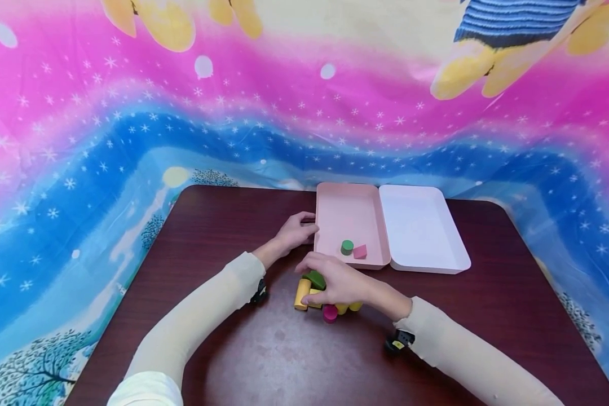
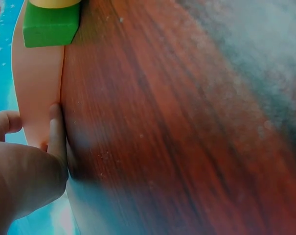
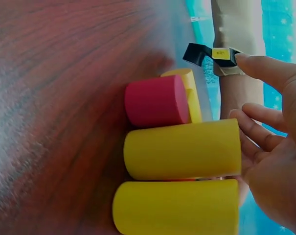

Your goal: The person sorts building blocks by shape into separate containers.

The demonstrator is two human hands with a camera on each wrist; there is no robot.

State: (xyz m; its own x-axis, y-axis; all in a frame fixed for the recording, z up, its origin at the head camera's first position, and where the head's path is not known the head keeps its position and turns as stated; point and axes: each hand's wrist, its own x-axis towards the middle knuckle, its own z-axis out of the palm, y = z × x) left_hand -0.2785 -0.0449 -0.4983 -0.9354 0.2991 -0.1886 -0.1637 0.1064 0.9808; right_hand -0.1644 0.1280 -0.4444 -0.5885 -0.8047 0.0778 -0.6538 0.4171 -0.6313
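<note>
Ten fingers are working: on our right hand (image 1: 337, 279) they are spreading wide, holding nothing we can see; on our left hand (image 1: 294, 232) they are touching the pink tray (image 1: 352, 214), and we cannot tell if they are pinching it. We are maybe risking a tumble, because tall yellow blocks (image 3: 182, 149) are standing close by our right palm and a bump could tip them. A dark green block (image 1: 314, 279) is sitting under our right fingers. Farther out, a round green block (image 1: 347, 247) and a pink block (image 1: 360, 252) are resting inside the tray.
</note>
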